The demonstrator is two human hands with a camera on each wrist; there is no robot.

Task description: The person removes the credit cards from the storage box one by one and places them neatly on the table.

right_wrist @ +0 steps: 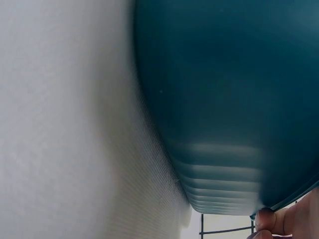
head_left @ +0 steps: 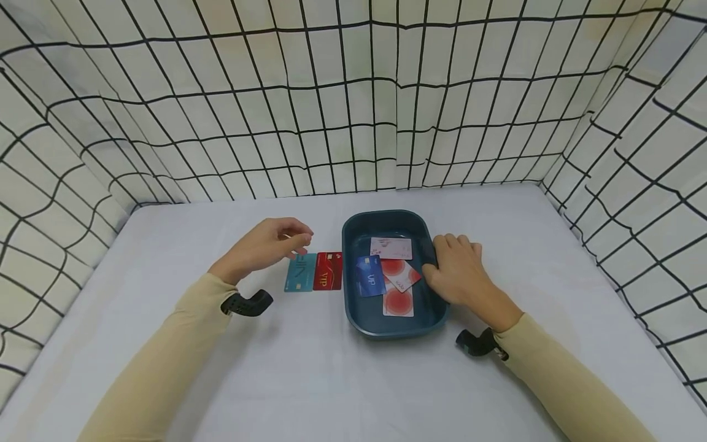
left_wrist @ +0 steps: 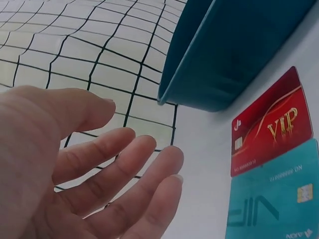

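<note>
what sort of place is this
Probably a staged recording booth, though the pictures can't confirm it: a white table closed in by pale walls with a black grid, and a black, camera-like device on each wrist.

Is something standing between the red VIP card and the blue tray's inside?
Yes, the side wall of the blue tray. The red VIP card lies outside it on the table; no other obstacle is visible.
</note>
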